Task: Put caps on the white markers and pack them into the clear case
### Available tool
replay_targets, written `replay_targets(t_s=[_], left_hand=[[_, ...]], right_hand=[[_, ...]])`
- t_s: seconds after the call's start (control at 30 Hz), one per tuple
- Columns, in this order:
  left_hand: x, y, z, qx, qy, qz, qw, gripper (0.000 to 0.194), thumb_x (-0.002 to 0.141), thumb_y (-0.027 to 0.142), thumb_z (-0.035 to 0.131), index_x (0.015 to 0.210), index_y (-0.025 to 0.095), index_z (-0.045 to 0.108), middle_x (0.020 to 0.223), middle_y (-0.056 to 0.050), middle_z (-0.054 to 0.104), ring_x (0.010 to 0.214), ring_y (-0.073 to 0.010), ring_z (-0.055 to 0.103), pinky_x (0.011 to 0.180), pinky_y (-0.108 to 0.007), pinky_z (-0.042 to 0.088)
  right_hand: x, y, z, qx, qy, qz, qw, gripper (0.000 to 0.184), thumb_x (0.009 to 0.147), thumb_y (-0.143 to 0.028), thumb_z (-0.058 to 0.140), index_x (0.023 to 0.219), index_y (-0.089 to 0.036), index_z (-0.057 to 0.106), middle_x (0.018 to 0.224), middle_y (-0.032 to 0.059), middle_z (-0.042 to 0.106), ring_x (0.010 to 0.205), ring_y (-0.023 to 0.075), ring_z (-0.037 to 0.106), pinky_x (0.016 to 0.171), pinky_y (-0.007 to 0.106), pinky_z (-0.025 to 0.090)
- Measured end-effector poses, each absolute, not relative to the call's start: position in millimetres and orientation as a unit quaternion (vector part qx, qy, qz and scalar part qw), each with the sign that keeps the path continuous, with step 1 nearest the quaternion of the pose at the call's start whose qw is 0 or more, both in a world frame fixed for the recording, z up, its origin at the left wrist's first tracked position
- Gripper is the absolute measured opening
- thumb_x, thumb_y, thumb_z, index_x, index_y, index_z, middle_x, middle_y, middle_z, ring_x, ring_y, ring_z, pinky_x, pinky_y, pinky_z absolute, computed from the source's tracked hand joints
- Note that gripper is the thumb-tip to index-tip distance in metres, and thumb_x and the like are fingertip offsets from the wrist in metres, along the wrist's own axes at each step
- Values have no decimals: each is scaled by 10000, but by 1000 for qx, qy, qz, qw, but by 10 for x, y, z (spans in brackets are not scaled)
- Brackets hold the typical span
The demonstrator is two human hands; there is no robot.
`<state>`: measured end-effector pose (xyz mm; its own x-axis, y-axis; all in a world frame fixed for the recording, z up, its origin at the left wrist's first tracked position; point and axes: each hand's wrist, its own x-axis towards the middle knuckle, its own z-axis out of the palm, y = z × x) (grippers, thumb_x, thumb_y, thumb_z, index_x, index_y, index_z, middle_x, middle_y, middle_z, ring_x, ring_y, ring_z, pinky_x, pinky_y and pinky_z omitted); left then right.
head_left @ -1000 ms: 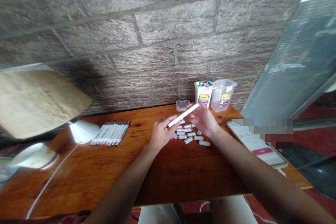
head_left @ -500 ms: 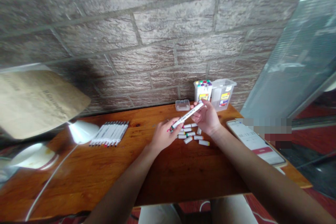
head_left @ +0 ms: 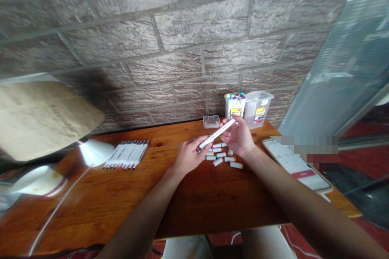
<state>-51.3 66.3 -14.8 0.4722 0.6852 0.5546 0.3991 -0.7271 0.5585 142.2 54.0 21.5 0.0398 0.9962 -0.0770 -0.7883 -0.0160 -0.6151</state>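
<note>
A white marker pen (head_left: pixel 219 132) slants between my two hands above the table, its upper end to the right. My left hand (head_left: pixel 191 154) is closed around its lower, dark green end. The fingers of my right hand (head_left: pixel 240 135) pinch the upper end. Beneath them lie several loose white marker caps (head_left: pixel 230 159) with coloured ends. Further left, a row of capless white markers (head_left: pixel 127 155) lies side by side, dark ends at both sides. Behind my right hand stands a clear case full of markers (head_left: pixel 235 105), partly covered by the fingers.
An open clear plastic box (head_left: pixel 258 109) and a small clear lid (head_left: pixel 211 121) stand near the stone wall. To the right lies a phone (head_left: pixel 299 166) showing a timer. A lamp (head_left: pixel 95 152) with its white cable, a bowl (head_left: pixel 41 181) and a paper bag (head_left: pixel 45 117) occupy the left.
The marker has turned slightly about its length, so its printed lettering looks different. Both hands keep nearly the same place and grip.
</note>
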Motion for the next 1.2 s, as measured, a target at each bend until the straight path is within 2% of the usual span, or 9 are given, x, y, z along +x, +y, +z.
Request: replay_targets(t_s=[0.43,0.5,0.6,0.73,0.83,1.0,1.2], left_hand=[[-513,667,-130,832,322,405,201,293,907,348,633,1154,208,707,905,-45,776,708,-157,683,685,-248,508],[-505,672,-132,815,323,416,239,299,894,352,650,1146,204,715,894,-46,773,712,-156,681,683,-249,517],[-488,688,-116,763,315,444,349,311,856,371,690,1104,188,733,861,-45,764,697,-149,675,634,-238,526],[-487,706,-44,676,311,472,472,381,770,383,772,1072,152,740,800,-44,749,578,-107,620,541,-216,503],[-490,714,-5,632,314,482,520,416,719,381,820,1050,141,743,758,-40,737,555,-90,601,539,-207,488],[-462,753,-5,532,270,528,604,372,695,377,847,962,142,741,712,-11,697,526,-57,533,513,-191,420],[-472,801,39,421,243,555,674,353,654,384,873,882,151,739,698,29,609,562,-30,496,517,-159,378]], right_hand=[[1440,542,216,-259,-205,664,670,227,810,-321,537,721,-142,646,615,41,668,398,64,340,382,175,319],[1447,540,218,-258,-207,664,671,209,796,-320,549,725,-147,644,615,40,670,396,66,342,381,176,320],[1448,537,220,-253,-207,663,674,204,794,-304,537,724,-147,646,620,42,672,398,67,354,385,179,332],[1416,528,216,-261,-214,664,667,144,771,-253,561,729,-145,645,624,30,667,396,64,358,382,178,335],[1389,523,207,-263,-222,671,657,84,734,-217,595,738,-147,641,637,15,666,400,60,363,382,176,340],[1358,521,171,-272,-258,672,639,72,700,-204,645,739,-147,666,704,1,696,422,44,415,407,166,388],[1260,483,70,-340,-391,641,566,208,687,-256,785,862,-155,738,636,-2,691,471,74,571,429,155,423]])
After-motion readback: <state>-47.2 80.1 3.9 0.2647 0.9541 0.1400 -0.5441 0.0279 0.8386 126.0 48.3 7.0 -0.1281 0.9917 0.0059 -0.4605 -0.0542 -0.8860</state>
